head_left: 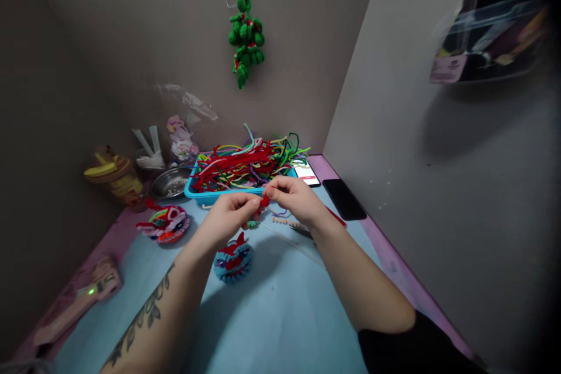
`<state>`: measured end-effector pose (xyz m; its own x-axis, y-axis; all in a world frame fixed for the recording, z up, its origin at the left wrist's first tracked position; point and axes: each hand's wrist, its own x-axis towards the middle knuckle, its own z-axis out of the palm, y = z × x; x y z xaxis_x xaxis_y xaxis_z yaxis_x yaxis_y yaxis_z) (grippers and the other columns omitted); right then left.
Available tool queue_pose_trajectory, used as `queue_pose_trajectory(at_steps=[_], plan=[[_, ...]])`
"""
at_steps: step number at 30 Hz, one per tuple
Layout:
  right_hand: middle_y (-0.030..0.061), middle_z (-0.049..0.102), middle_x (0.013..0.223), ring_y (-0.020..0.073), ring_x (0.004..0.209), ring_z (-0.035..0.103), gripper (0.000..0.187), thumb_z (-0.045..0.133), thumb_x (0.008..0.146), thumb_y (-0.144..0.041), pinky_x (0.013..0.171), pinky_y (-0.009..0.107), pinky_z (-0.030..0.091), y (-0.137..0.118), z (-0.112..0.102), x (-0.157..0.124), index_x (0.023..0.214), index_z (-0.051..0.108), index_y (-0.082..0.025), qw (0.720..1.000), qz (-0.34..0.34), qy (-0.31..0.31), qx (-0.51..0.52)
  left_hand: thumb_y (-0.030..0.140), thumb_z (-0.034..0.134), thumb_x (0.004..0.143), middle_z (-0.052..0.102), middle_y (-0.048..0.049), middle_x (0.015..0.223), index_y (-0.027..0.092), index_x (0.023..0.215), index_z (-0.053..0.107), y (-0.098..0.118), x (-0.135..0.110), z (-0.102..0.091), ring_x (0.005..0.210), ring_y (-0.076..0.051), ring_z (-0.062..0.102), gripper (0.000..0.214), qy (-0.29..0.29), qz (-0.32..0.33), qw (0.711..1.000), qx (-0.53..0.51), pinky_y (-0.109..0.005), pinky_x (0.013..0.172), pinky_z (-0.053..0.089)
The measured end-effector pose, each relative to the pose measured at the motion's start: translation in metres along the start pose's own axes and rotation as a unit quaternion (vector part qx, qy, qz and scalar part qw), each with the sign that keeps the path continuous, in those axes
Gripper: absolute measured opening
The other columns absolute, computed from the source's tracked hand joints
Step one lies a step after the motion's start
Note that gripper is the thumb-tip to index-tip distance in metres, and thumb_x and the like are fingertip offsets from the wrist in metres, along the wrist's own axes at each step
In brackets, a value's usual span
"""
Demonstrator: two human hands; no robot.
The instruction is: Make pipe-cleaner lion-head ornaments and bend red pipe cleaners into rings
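The small red piece [265, 201] could slip or twist out of shape if either pinch loosens or the two pull unevenly; dropped, it might land by the blue-and-red figure [233, 262] on the near left. The left hand [234, 214] and right hand [291, 198] both hold it, thumbs and fingers narrowly closed, on the near side of the blue tray [205, 196].

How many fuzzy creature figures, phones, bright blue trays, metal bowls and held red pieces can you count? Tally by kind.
Fuzzy creature figures: 2, front figure and left figure
Phones: 2, lit phone and dark phone
Bright blue tray: 1
Metal bowl: 1
Held red piece: 1
Total: 7
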<state>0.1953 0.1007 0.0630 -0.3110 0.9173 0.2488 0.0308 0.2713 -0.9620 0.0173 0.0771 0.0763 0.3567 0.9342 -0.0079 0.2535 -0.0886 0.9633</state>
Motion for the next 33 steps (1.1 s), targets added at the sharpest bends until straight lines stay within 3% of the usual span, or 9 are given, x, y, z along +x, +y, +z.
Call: queue_pose_trajectory(at_steps=[4,10,15,25,33], plan=[[0.0,0.061,0.068,0.011,0.062,0.052,0.027,0.069,0.073,-0.041,0.061,0.025,0.04,0.003,0.001,0.001,0.074,0.063,-0.015,0.999,0.007,-0.004,0.05,0.049,0.062,0.074,0.054,0.0016,0.06,0.014,0.072,0.061,0.0,0.0,0.002,0.049,-0.008,0.043,0.035,-0.008,-0.005,1.0,-0.03,-0.019,0.045,0.033],[0.0009,0.063,0.074,0.0121,0.067,0.054,0.035,0.069,0.072,-0.045,0.064,0.026,0.043,0.001,0.002,0.0,0.091,0.066,-0.016,0.998,0.01,0.006,0.063,0.045,0.068,0.067,0.049,0.0038,0.053,0.014,0.063,0.06,0.0,0.001,0.009,0.046,-0.006,0.037,0.032,0.036,-0.009,0.997,-0.06,-0.02,0.043,0.026],[0.0008,0.061,0.072,0.0126,0.068,0.053,0.024,0.069,0.072,-0.039,0.066,0.027,0.042,0.0,0.0,0.0,0.075,0.063,-0.016,0.999,-0.022,0.035,0.019,0.043,0.07,0.063,0.046,0.0049,0.047,0.014,0.06,0.062,0.004,0.0,0.011,0.043,-0.006,0.031,0.03,0.069,-0.012,0.995,-0.065,-0.021,0.042,0.022],[-0.0009,0.055,0.067,0.0115,0.065,0.048,0.017,0.065,0.073,-0.031,0.063,0.026,0.038,-0.009,0.002,-0.003,0.067,0.06,-0.016,0.998,-0.024,0.038,-0.031,0.041,0.066,0.069,0.044,0.0047,0.049,0.014,0.058,0.06,0.005,-0.003,0.01,0.044,-0.006,0.03,0.03,0.051,0.012,0.998,-0.024,-0.02,0.042,0.022],[-0.0032,0.053,0.06,0.0095,0.057,0.045,0.02,0.065,0.071,-0.034,0.059,0.024,0.036,-0.004,0.0,0.0,0.064,0.057,-0.016,0.997,0.004,0.06,0.051,0.046,0.059,0.077,0.053,0.0021,0.059,0.013,0.089,0.069,-0.008,0.004,0.01,0.046,-0.007,0.042,0.037,0.028,0.001,0.999,-0.041,-0.019,0.042,0.032]])
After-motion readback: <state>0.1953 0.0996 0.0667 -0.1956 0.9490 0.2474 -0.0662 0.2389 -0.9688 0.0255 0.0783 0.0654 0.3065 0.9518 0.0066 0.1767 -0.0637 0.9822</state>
